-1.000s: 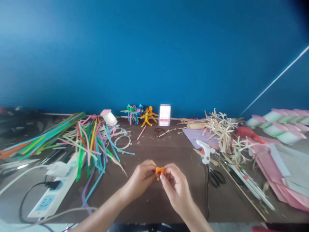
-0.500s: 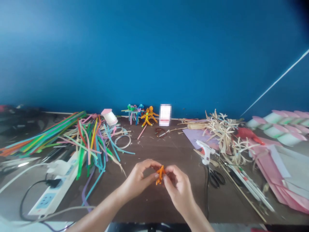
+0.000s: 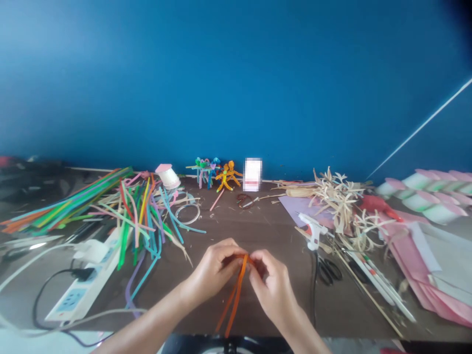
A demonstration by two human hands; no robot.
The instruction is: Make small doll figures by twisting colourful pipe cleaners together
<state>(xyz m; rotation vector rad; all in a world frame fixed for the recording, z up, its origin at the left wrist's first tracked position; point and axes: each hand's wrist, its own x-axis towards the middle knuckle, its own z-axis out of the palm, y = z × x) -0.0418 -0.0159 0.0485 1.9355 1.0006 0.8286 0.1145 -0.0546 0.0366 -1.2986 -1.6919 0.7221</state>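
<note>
Both my hands meet over the brown table (image 3: 258,231) near its front edge. My left hand (image 3: 216,268) and my right hand (image 3: 271,282) pinch the folded top of an orange pipe cleaner (image 3: 233,300). Its two long ends hang down toward me between my wrists. Fingers of both hands are closed round the fold.
Left lies a heap of coloured pipe cleaners (image 3: 136,216), a white power strip (image 3: 88,280) with a black plug, and a paper cup (image 3: 167,177). Small pipe-cleaner figures (image 3: 217,174) stand at the back. Right are a white glue gun (image 3: 313,231), scissors (image 3: 330,270), straw strips (image 3: 339,199), pink paper (image 3: 416,255).
A second ago the orange piece was a small bunch between my fingertips. Now it has unfolded into two long strands hanging down toward me. My hands stayed in place.
</note>
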